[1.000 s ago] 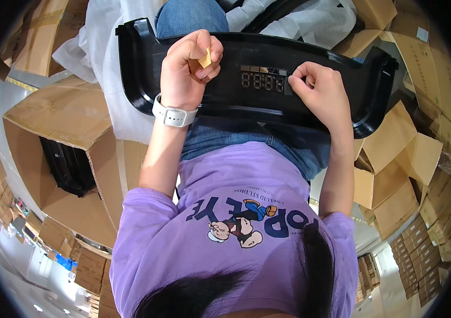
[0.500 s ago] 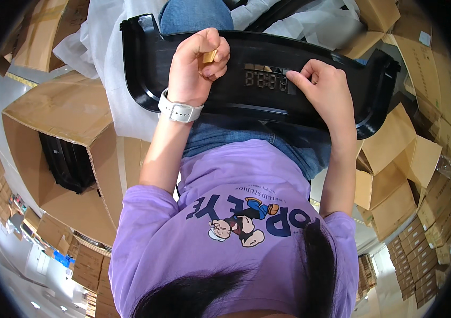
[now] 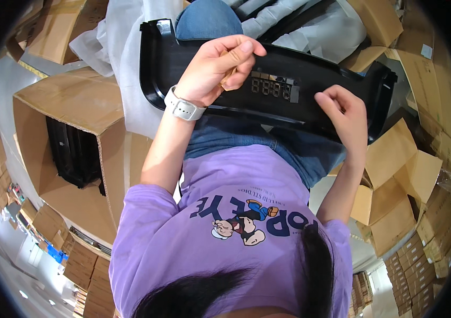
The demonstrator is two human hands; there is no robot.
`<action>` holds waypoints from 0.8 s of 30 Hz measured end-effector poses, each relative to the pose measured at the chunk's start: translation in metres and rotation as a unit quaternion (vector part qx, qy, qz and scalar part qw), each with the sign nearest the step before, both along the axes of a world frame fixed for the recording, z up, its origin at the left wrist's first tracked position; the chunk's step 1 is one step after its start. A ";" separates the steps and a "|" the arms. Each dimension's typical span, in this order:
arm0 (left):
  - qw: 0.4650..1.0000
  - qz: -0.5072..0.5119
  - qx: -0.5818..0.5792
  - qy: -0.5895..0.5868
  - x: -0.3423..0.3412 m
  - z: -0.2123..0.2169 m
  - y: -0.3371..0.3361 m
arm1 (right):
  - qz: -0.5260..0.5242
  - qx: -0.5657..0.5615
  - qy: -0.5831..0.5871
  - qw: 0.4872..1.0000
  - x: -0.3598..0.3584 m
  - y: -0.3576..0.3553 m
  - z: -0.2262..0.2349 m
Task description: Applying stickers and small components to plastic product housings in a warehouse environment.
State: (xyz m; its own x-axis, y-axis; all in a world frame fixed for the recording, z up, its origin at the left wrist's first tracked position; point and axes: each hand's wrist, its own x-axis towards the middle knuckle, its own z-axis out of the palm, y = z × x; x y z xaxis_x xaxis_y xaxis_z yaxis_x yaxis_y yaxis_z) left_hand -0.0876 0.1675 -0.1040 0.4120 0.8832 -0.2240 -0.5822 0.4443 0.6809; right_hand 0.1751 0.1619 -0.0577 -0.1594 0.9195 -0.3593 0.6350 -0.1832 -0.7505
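A long black plastic panel (image 3: 183,69) with raised ends lies across my lap. Near its middle is a window of digit-shaped cutouts (image 3: 272,88), with a small grey strip (image 3: 295,94) at the right end. My left hand (image 3: 220,69) is closed above the panel, just left of that window. A small tan piece (image 3: 227,77) shows partly between its curled fingers. To the right of the window, my right hand (image 3: 344,108) hovers over the panel with bent fingers and the thumb near the index finger. Whatever it may hold is hidden.
At the left, an open cardboard box (image 3: 72,106) holds black plastic parts (image 3: 74,151). Another open carton (image 3: 395,164) stands at the right. White wrapping sheet (image 3: 114,58) hangs behind the panel, and stacked cartons (image 3: 411,265) stand at the lower right.
My right hand has come away from the digit window, moving right and nearer. My left hand has shifted right, turning so the tan piece is mostly covered. The panel appears slightly shifted in view.
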 end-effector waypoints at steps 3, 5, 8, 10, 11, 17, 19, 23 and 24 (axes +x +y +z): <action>0.993 -0.030 -0.006 0.110 -0.002 0.009 0.012 | -0.043 0.028 0.027 0.998 0.005 -0.001 0.008; 0.911 0.060 0.201 0.356 -0.007 -0.003 0.032 | -0.074 0.045 0.064 0.994 0.000 -0.002 0.015; 0.598 -0.034 0.388 0.701 -0.001 0.013 0.049 | -0.063 0.097 0.074 0.991 0.000 -0.006 0.017; 0.500 -0.179 0.470 0.705 -0.001 0.010 0.057 | -0.039 0.136 0.097 0.985 0.001 -0.010 0.018; 0.503 -0.183 0.494 0.686 -0.001 0.002 0.058 | -0.056 0.106 0.098 0.988 0.001 -0.013 0.024; 0.485 -0.074 0.623 0.610 -0.016 0.016 0.044 | -0.100 0.100 0.371 0.918 0.046 -0.032 0.031; 0.440 -0.044 0.597 0.669 -0.038 0.072 0.024 | -0.051 0.146 0.507 0.848 0.037 -0.042 0.056; 0.321 0.127 0.475 0.809 -0.119 0.169 -0.023 | 0.038 0.148 0.493 0.857 0.026 -0.015 0.058; 0.264 0.171 0.457 0.832 -0.141 0.183 -0.030 | 0.042 0.149 0.489 0.858 0.016 -0.013 0.056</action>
State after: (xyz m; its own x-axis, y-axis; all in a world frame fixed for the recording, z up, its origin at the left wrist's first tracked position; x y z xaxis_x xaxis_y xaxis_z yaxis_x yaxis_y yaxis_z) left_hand -0.2288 0.1375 0.0786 0.2749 0.8035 0.5281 0.9615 -0.2317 -0.1479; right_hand 0.1912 0.1490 -0.0016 -0.3213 0.9175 0.2344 -0.3245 0.1258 -0.9375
